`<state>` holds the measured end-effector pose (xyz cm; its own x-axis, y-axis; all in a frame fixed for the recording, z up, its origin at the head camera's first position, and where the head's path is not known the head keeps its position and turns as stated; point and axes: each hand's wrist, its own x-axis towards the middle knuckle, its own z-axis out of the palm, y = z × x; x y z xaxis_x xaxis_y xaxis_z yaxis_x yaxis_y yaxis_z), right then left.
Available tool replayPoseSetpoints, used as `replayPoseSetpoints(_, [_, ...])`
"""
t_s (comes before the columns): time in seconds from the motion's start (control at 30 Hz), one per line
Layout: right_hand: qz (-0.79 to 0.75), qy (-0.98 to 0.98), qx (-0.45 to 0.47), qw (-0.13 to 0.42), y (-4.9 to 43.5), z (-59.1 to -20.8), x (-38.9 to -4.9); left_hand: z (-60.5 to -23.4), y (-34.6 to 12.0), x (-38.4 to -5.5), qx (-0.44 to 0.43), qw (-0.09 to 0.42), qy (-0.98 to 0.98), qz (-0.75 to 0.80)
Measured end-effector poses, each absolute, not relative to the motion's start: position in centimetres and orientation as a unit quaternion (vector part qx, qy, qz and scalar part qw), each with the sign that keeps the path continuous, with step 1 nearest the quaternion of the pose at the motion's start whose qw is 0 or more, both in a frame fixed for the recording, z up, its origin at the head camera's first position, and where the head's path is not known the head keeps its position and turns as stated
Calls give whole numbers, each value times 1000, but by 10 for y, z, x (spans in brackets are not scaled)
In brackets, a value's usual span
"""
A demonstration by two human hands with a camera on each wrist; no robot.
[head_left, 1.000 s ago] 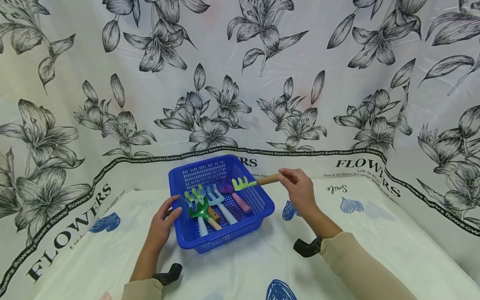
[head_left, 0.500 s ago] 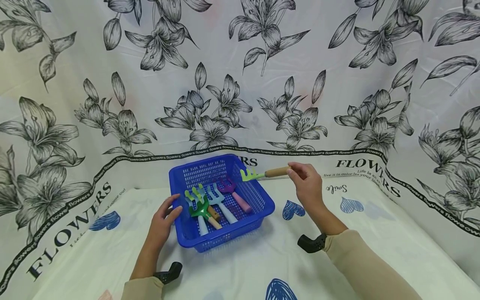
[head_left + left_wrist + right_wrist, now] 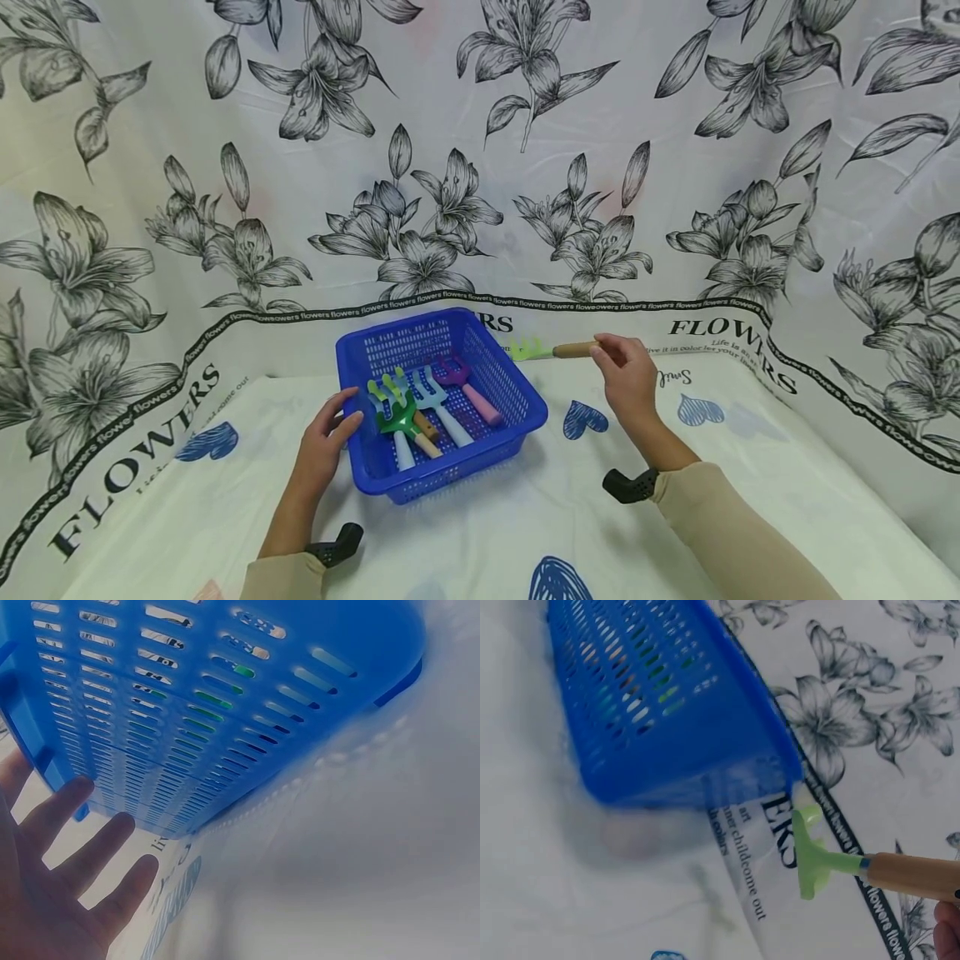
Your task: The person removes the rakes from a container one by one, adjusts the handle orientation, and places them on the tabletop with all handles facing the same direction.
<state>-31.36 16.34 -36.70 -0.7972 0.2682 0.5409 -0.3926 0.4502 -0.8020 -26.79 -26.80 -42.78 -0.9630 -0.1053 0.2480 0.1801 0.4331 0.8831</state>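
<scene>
A blue plastic basket [image 3: 442,467] holds several toy garden tools. Inside lie a green rake [image 3: 401,417] with a wooden handle, a pale blue fork [image 3: 447,417], a purple tool with a pink handle [image 3: 483,406], and others partly covered. My left hand [image 3: 324,437] rests at the basket's left rim. In the left wrist view, its fingers [image 3: 105,844] are spread and fairly straight beside the perforated wall. To the right of the basket, in the air, my right hand [image 3: 626,371] pinches the end of a small light green rake's wooden handle [image 3: 576,350], tines toward the basket.
The basket stands on a white cloth [image 3: 465,533] printed with blue hearts [image 3: 585,419]. Behind it hangs a white flower-print curtain [image 3: 510,208] with a black lettered band. Black wrist mounts [image 3: 630,486] sit on both forearms.
My right hand has carried the light green rake rightward, from above the basket's right rim to outside it. The left hand and the basket stay about where they were.
</scene>
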Motion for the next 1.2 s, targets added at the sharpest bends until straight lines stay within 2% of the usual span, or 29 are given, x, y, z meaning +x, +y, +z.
replayPoseSetpoints(0.27, [506,-814,7,285,168,-387,-318,-428,-269,-268,-26,133,-831,-539])
replayPoseSetpoints(0.57, [459,-833,22,310,168,-408,-325,-427,-267,-268,-21,137,-830,-540])
replayPoseSetpoints(0.73, [445,-841,38,305,165,-413,-324,-429,-267,-268,-19,138,-830,-540])
replayPoseSetpoints(0.9, [453,-851,24,265,162,-415,-324,-429,-268,-268,-21,141,-831,-538])
replayPoseSetpoints(1.1, [473,-859,-17,197,162,-420,-325,-408,-258,-253,-19,126,-830,-543])
replayPoseSetpoints(1.2, [483,-859,-40,164,164,-425,-327,-417,-263,-261,-16,127,-830,-543])
